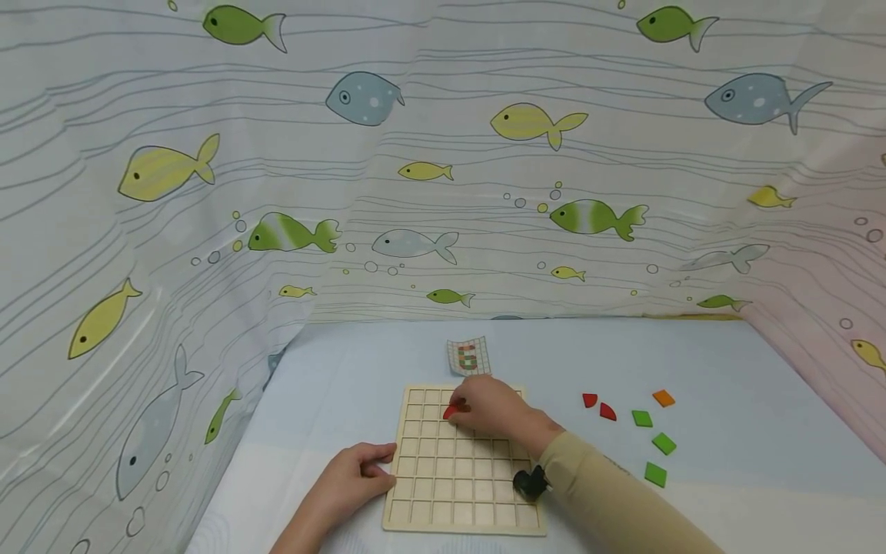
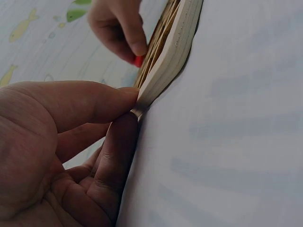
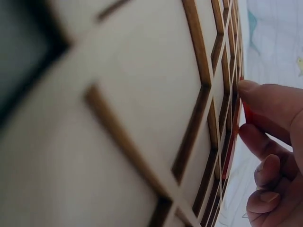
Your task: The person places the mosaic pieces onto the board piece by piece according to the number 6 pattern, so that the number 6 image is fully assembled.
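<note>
A wooden grid board (image 1: 444,488) with square cells lies on the table. My left hand (image 1: 349,478) pinches its left edge; the left wrist view shows thumb and fingertip at the board's rim (image 2: 165,66). Over the upper cells, my right hand (image 1: 487,405) holds a small red piece (image 1: 451,412) between thumb and fingers. In the right wrist view this red piece (image 3: 246,111) stands tilted at the grid, and more red (image 3: 229,158) shows low in the cells beside it. The right hand covers part of the upper rows from the head view.
A small card with a coloured grid pattern (image 1: 468,356) lies behind the board. To the right are two red quarter-round pieces (image 1: 590,400), several green squares (image 1: 642,418) and an orange square (image 1: 663,398). A black wrist device (image 1: 531,484) overhangs the board's right side. Fish-printed sheets (image 1: 415,242) surround the table.
</note>
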Available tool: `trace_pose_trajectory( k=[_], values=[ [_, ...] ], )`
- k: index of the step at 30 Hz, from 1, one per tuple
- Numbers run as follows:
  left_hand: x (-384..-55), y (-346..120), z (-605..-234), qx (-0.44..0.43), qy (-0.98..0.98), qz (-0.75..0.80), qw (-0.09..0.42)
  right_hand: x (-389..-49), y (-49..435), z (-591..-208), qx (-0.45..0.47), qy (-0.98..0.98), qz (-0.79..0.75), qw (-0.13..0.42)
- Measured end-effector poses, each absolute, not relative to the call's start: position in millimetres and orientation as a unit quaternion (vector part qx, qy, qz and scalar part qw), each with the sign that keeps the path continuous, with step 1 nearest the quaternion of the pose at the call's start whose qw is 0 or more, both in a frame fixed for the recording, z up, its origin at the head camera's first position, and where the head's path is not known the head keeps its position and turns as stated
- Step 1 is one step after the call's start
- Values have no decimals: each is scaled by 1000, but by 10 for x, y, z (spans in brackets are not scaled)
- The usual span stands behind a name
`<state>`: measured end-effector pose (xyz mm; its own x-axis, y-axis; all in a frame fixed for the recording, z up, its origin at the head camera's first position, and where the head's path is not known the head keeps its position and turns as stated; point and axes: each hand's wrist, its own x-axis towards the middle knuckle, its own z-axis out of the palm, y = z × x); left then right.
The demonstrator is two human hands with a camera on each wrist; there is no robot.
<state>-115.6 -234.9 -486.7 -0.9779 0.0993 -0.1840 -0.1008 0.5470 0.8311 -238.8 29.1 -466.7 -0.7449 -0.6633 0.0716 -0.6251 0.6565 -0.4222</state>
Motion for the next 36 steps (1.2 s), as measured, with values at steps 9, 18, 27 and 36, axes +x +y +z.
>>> trace_pose_trajectory(
  k=[9,18,27,36],
  values=[
    [-1156,-2348,-4860,1,871,480,104,-2417,268,-4717,-355,909,-212,57],
    [-1151,-2349,-4852,-4,868,483,113,-2412,266,-4698,-355,909,-207,66],
    [-1141,-2339,-4869,1,867,486,109,-2401,266,-4707,-363,908,-202,56],
    [-1140,-2337,-4861,4,869,483,108,-2409,270,-4730,-371,908,-189,45]
  ],
)
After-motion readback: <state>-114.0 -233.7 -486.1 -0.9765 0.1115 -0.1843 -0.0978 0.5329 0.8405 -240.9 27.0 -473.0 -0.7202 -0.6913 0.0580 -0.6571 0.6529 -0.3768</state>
